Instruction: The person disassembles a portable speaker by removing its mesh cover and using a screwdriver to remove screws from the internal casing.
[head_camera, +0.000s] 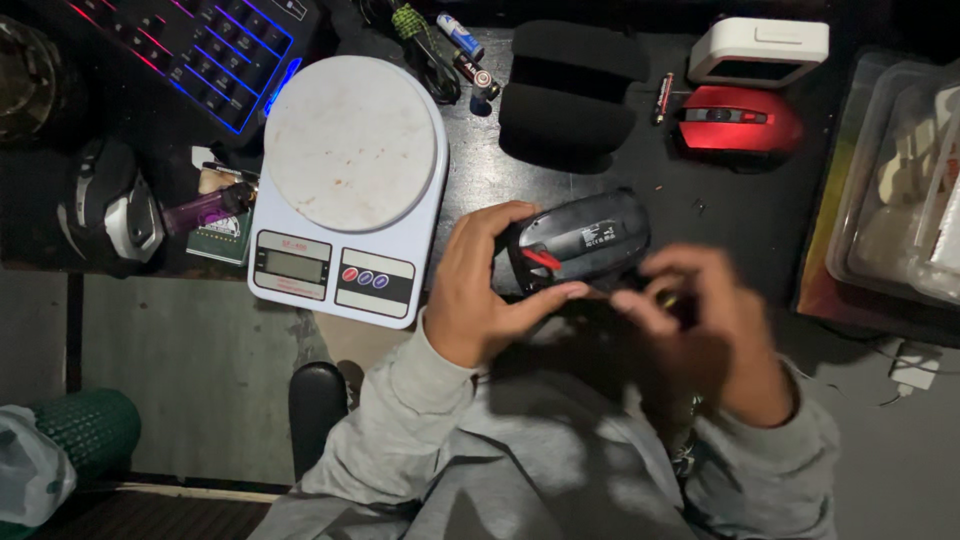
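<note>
The left hand wraps around a black computer mouse turned underside up, thumb beneath and fingers over its near end, holding it just above the front edge of the dark desk. The right hand is blurred beside the mouse, its fingertips pinched together at the mouse's right end on something small that cannot be made out. Left of the hands stands a white kitchen scale with 1 round plate, and farther back lie a red mouse, a white box, 2 black foam pads and a backlit keyboard.
</note>
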